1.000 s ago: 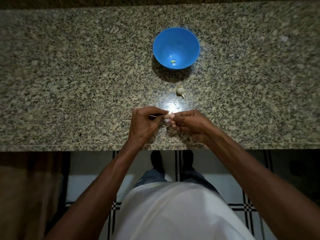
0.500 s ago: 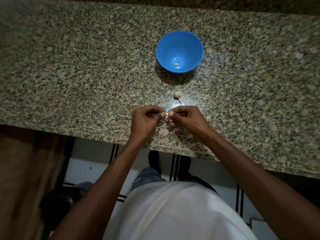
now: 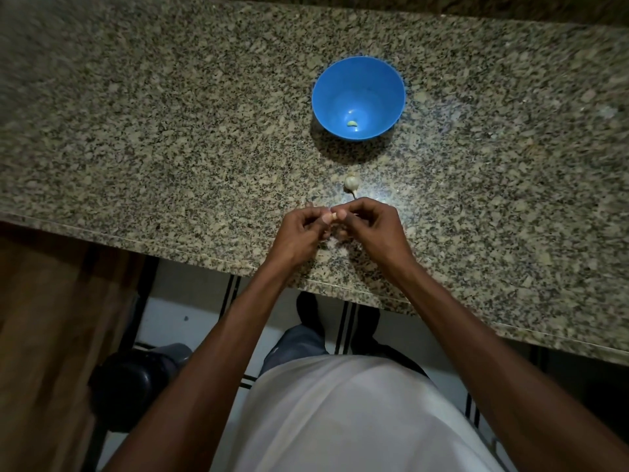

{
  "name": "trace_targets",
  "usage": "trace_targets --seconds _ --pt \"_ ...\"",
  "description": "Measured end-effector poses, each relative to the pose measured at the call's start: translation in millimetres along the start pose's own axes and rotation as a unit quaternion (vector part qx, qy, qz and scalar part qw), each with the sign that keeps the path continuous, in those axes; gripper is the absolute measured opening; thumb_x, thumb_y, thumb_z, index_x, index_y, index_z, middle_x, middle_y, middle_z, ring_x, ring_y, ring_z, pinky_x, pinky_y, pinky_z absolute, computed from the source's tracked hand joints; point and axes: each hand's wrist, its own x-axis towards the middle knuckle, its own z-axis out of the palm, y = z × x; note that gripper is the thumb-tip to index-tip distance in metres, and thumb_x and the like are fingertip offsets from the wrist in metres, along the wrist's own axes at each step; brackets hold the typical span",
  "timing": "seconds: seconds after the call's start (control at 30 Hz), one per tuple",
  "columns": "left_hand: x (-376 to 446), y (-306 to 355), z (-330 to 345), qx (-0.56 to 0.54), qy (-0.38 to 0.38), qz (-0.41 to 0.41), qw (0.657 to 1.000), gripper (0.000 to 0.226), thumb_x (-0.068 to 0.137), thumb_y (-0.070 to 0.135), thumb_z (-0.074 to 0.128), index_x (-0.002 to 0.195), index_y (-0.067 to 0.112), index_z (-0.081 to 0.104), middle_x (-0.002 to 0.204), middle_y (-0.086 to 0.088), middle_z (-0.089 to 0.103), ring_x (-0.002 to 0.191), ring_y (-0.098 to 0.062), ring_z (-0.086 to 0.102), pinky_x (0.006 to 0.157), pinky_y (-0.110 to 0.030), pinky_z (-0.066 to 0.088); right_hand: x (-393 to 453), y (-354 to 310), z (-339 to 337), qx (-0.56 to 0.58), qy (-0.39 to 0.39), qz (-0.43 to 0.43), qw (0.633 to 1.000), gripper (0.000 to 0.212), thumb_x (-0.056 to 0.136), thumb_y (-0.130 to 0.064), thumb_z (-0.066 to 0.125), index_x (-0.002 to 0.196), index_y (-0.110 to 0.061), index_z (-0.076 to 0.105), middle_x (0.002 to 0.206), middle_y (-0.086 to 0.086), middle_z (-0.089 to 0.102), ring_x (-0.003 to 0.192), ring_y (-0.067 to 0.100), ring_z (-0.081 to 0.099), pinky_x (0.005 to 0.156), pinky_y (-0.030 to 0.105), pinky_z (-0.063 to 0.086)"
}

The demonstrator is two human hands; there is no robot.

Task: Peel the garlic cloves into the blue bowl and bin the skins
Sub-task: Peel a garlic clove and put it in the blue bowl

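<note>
A blue bowl [image 3: 358,97] stands on the granite counter [image 3: 170,131] and holds one peeled clove [image 3: 352,123]. A small garlic head [image 3: 351,183] lies between the bowl and my hands. My left hand [image 3: 301,233] and my right hand [image 3: 371,229] meet fingertip to fingertip just above the counter's front part. Both pinch a small garlic clove [image 3: 335,217], most of it hidden by the fingers.
The counter's front edge [image 3: 204,258] runs diagonally under my wrists. Below it, a dark round bin [image 3: 129,386] stands on the tiled floor at the lower left, beside a brown wooden surface [image 3: 51,335].
The camera has tilted and shifted, so the counter now looks slanted and the bin shows at the lower left. My hands stay together on the clove, with small finger movements.
</note>
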Motion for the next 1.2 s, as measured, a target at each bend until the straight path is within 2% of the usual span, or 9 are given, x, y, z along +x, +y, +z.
trace_targets --seconds 0.17,0.27,0.37,0.5,0.6,0.77,0.87,1.07,1.2 --pt "-2.5 1.6 -4.7 0.005 -0.027 -0.031 0.999 0.024 0.106 0.030 0.060 0.118 0.013 0.072 0.102 -0.014 0.069 0.088 -0.020 0.060 0.083 -0.042 0.054 0.7 -2.4 1.6 -0.063 -0.026 -0.030 0.997 0.012 0.096 -0.021 0.077 0.100 -0.010 0.076 0.099 -0.001 0.080 0.092 0.017 0.077 0.083 0.045 0.065" --pt "-5.0 4.0 -6.0 0.014 -0.029 -0.033 0.999 0.021 0.108 0.026 0.055 0.111 0.009 0.068 0.099 -0.008 0.067 0.089 -0.018 0.061 0.089 -0.043 0.056 1.0 -3.1 5.0 -0.092 -0.034 -0.048 0.994 0.008 0.095 -0.023 0.077 0.098 -0.015 0.077 0.096 -0.005 0.080 0.091 0.013 0.077 0.084 0.044 0.065" --pt "-6.2 2.8 -8.2 0.002 -0.026 -0.029 0.999 0.020 0.108 0.023 0.056 0.111 0.007 0.067 0.103 -0.007 0.070 0.092 -0.017 0.067 0.092 -0.039 0.058 0.0 -4.1 8.9 -0.081 -0.036 -0.046 0.995 0.012 0.093 -0.020 0.080 0.102 -0.014 0.078 0.097 -0.003 0.080 0.088 0.013 0.078 0.082 0.039 0.065" --pt "-6.4 -0.7 -10.4 -0.021 -0.012 -0.033 0.999 0.016 0.109 0.017 0.054 0.108 0.008 0.066 0.091 -0.002 0.068 0.081 -0.011 0.063 0.084 -0.032 0.056 -1.6 0.8 11.8 -0.115 -0.015 -0.058 0.992 0.010 0.094 -0.009 0.077 0.104 -0.013 0.079 0.097 -0.004 0.080 0.089 0.008 0.077 0.084 0.037 0.065" --pt "-6.1 -2.0 -11.8 -0.045 -0.009 -0.040 0.998 0.014 0.108 0.013 0.054 0.112 0.005 0.065 0.096 -0.006 0.067 0.082 -0.011 0.062 0.080 -0.029 0.056 -1.5 2.2 12.6 -0.134 -0.009 -0.059 0.989 0.008 0.096 -0.010 0.075 0.102 -0.014 0.079 0.097 -0.006 0.080 0.089 0.008 0.077 0.082 0.038 0.065" --pt "-8.6 0.1 -14.3 -0.062 0.005 -0.017 0.998 0.007 0.105 0.007 0.058 0.110 0.006 0.063 0.092 -0.003 0.067 0.078 -0.009 0.063 0.078 -0.026 0.057 -3.6 -0.3 13.2 -0.112 -0.025 -0.048 0.992 0.014 0.095 -0.013 0.077 0.109 -0.013 0.079 0.102 -0.003 0.079 0.094 0.014 0.077 0.084 0.042 0.065" --pt "-8.0 1.4 -13.5 -0.079 0.021 -0.010 0.997 0.011 0.103 0.004 0.059 0.114 0.002 0.061 0.094 -0.005 0.069 0.078 -0.009 0.066 0.076 -0.022 0.058 -6.9 0.1 18.8 -0.093 -0.019 -0.041 0.995 0.018 0.094 -0.016 0.079 0.111 -0.013 0.079 0.103 -0.002 0.080 0.097 0.014 0.077 0.087 0.045 0.065" --pt "-9.8 2.1 -9.6 -0.074 0.045 0.010 0.996 0.021 0.101 0.005 0.064 0.119 -0.005 0.060 0.100 -0.007 0.070 0.078 -0.003 0.070 0.075 -0.019 0.058 -15.3 -2.7 26.5 -0.031 0.022 -0.020 0.999 0.015 0.094 -0.010 0.077 0.109 -0.008 0.078 0.100 0.004 0.080 0.090 0.019 0.079 0.082 0.047 0.066" --pt "-11.6 0.1 -8.3 -0.065 0.077 0.022 0.995 0.025 0.095 0.005 0.073 0.117 0.001 0.063 0.107 -0.008 0.071 0.093 -0.013 0.073 0.076 -0.023 0.060 -17.9 1.4 13.1 0.010 0.018 0.043 0.999 0.016 0.091 -0.010 0.081 0.105 -0.005 0.076 0.098 0.011 0.080 0.091 0.028 0.079 0.085 0.052 0.065"
